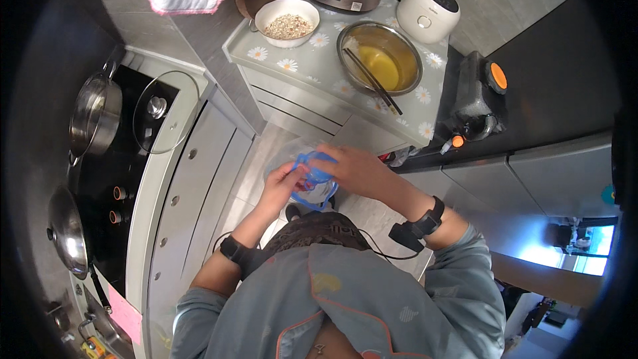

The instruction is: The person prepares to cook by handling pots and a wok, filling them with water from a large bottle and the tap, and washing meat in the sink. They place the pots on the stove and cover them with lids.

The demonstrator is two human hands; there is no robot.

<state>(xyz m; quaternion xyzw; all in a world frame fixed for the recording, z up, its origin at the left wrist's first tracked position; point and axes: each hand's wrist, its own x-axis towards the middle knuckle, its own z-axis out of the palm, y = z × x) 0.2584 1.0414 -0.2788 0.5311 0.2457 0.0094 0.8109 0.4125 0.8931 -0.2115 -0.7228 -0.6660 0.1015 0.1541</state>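
In front of my waist, both hands are on a clear plastic container [284,153] with blue plastic parts. My left hand [280,182] pinches a blue edge of it between thumb and fingers. From the other side, my right hand [335,163] curls over a rounded blue lid [319,170]. A blue rim [319,206] shows below the hands, nearer my body. Fingers cover much of the container, so its full shape and contents cannot be made out.
Ahead, a daisy-patterned cabinet top [299,79] bears a bowl of mixed grains [288,25], a steel basin with yellow liquid [381,62], chopsticks [371,80] and two cookers. Leftward, a hob [107,169] holds a steel pot [97,114], a glass lid [167,109] and a covered wok [70,232].
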